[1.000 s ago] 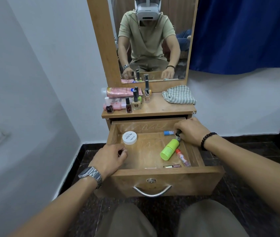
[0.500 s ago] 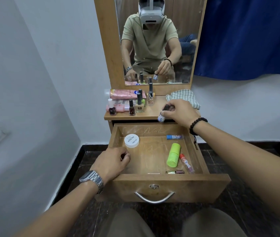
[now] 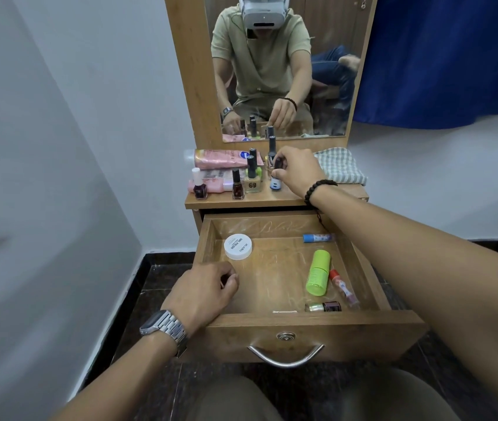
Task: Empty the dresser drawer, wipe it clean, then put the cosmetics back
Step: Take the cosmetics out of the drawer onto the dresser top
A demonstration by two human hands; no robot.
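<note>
The right hand (image 3: 297, 170) pinches the small blue-labelled bottle (image 3: 275, 181); it should seat upright on the counter (image 3: 272, 201) before release. The left hand (image 3: 203, 291), loosely curled, holds nothing.

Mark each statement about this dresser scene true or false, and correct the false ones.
1. The right hand holds a small bottle on the dresser top. True.
2. The drawer is already empty. False: a white jar, a green tube and other small items lie in it.
3. The checked cloth lies inside the drawer. False: it lies on the dresser top.
4. The left hand rests at the drawer's front left corner. True.
5. The green tube stands upright. False: it lies on its side.
</note>
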